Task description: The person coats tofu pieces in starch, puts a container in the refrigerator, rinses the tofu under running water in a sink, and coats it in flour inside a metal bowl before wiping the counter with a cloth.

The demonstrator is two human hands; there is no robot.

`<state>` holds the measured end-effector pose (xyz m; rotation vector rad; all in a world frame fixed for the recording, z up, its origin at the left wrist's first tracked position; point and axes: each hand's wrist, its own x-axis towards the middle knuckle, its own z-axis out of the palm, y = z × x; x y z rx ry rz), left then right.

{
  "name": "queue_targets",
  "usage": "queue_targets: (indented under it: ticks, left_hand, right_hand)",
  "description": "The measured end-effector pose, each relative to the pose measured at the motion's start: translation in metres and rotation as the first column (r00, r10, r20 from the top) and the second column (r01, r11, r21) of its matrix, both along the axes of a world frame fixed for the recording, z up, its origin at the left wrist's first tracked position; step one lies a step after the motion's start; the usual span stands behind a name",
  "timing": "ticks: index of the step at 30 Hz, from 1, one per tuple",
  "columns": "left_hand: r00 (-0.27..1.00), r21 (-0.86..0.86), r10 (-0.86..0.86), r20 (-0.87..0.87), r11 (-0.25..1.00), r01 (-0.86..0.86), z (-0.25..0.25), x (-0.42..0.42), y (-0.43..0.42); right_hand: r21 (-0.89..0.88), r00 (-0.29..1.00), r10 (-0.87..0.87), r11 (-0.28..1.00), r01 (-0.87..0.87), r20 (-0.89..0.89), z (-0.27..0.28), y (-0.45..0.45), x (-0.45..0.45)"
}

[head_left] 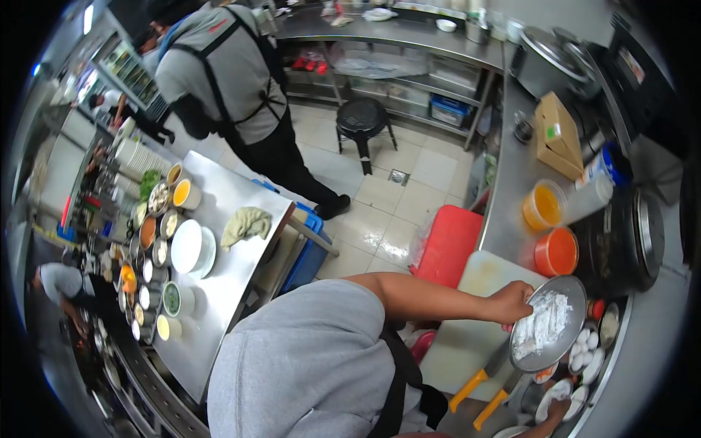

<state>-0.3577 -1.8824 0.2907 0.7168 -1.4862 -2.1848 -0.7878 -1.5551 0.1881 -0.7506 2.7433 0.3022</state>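
My left hand [511, 302] grips the near rim of a round metal bowl [575, 310], its fingers closed on the edge. White, flour-dusted pieces [544, 325] lie inside; their kind is hard to make out. Low in the view, my right hand [559, 407] is at a white dish [544, 417], fingers bent together; what they pinch, if anything, is too small to tell. Under the bowl, a knife with an orange handle [467, 390] lies on the white cutting board [445, 365]. A second orange handle [491, 410] lies beside it.
Several eggs [582, 349] sit past the bowl. Orange [544, 204] and red [556, 252] tubs stand on the counter by a black cooker [621, 237]. A red lid [447, 244] and black stool [362, 117] are beyond. A co-worker [226, 80] stands by another steel table [241, 193].
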Motion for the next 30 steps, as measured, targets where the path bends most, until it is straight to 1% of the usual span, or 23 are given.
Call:
queue_targets:
  ticks: [5, 11, 12, 15, 16, 17, 18, 19, 20, 21, 22, 23, 24, 25, 26, 27, 28, 29, 30]
  left_hand:
    - [0.996, -0.045, 0.086, 0.026, 0.995, -0.084, 0.022, 0.021, 0.001]
    - [0.988, -0.032, 0.149, 0.044, 0.989, -0.148, 0.025, 0.025, 0.003]
    - [0.987, -0.029, 0.152, 0.049, 0.988, -0.151, 0.022, 0.022, 0.003]
    - [0.981, -0.025, 0.191, 0.039, 0.981, -0.190, 0.006, 0.009, 0.003]
    - [0.972, -0.117, 0.236, 0.007, 0.965, -0.234, -0.008, 0.002, 0.008]
    - [0.974, -0.032, 0.226, 0.018, 0.974, -0.226, -0.004, 0.002, 0.023]
    - [0.987, -0.162, 0.156, 0.040, 0.976, -0.148, 0.004, 0.009, 0.026]
    - [0.992, -0.217, 0.117, 0.051, 0.971, -0.103, 0.000, 0.016, 0.024]
    - [0.989, -0.212, 0.099, 0.109, 0.974, -0.074, 0.013, 0.027, 0.029]
    - [0.986, -0.190, 0.107, 0.124, 0.978, -0.083, 0.014, 0.032, 0.033]
    - [0.994, -0.182, 0.098, 0.051, 0.979, -0.087, 0.007, 0.029, 0.025]
    - [0.990, -0.156, 0.105, 0.094, 0.984, -0.090, 0.017, 0.029, 0.032]
    - [0.994, -0.118, 0.082, 0.072, 0.990, -0.073, 0.013, 0.029, 0.030]
    - [0.989, -0.108, 0.109, 0.103, 0.989, -0.097, 0.012, 0.024, 0.031]
    - [0.987, -0.071, 0.121, 0.104, 0.991, -0.114, 0.012, 0.018, 0.033]
    - [0.989, -0.074, 0.102, 0.110, 0.993, -0.094, 0.011, 0.012, 0.037]
    - [0.989, -0.079, 0.094, 0.117, 0.993, -0.086, 0.010, 0.007, 0.040]
    - [0.992, -0.045, 0.071, 0.103, 0.997, -0.067, 0.025, 0.022, 0.012]
    - [0.994, -0.027, 0.072, 0.083, 0.997, -0.070, 0.028, 0.019, 0.012]
  right_hand:
    - [-0.059, 0.999, 0.046, 0.997, -0.047, -0.019, 0.013, -0.001, -0.001]
    - [-0.155, 0.993, 0.120, 0.981, -0.121, -0.016, 0.019, -0.002, -0.003]
    - [-0.194, 0.988, 0.152, 0.969, -0.154, -0.022, 0.019, 0.002, -0.005]
    - [-0.326, 0.923, 0.368, 0.863, -0.385, -0.116, 0.022, -0.003, -0.016]
    - [-0.375, 0.998, 0.066, 0.925, -0.064, -0.006, -0.004, 0.010, -0.028]
    - [-0.224, 0.988, 0.106, 0.966, -0.130, -0.116, 0.000, 0.036, -0.017]
    - [-0.273, 0.987, 0.119, 0.951, -0.145, -0.110, -0.019, 0.063, -0.029]
    - [-0.272, 0.963, 0.158, 0.938, -0.215, -0.217, -0.020, 0.062, -0.016]
    - [-0.284, 0.934, 0.263, 0.901, -0.328, -0.243, -0.026, 0.070, -0.023]
    - [-0.406, 0.955, 0.203, 0.871, -0.276, -0.215, -0.047, 0.083, -0.038]
    - [-0.309, 0.980, 0.066, 0.943, -0.122, -0.185, -0.017, 0.053, -0.006]
    - [-0.374, 0.997, -0.056, 0.927, 0.033, -0.051, 0.005, 0.038, 0.012]
    - [-0.358, 0.999, -0.021, 0.934, 0.007, -0.033, -0.002, 0.029, 0.013]
    - [-0.138, 0.998, -0.061, 0.989, 0.059, -0.009, 0.021, -0.001, 0.035]
    - [-0.102, 0.999, -0.031, 0.994, 0.034, 0.027, 0.036, -0.021, 0.051]
    - [-0.228, 0.998, -0.014, 0.974, 0.000, -0.063, 0.022, -0.017, 0.048]
    - [-0.295, 0.996, -0.065, 0.955, 0.044, -0.062, 0.029, -0.018, 0.053]
    - [-0.302, 0.985, -0.121, 0.950, 0.080, -0.121, 0.059, -0.039, 0.069]
    - [-0.299, 0.985, -0.139, 0.949, 0.103, -0.101, 0.060, -0.042, 0.066]
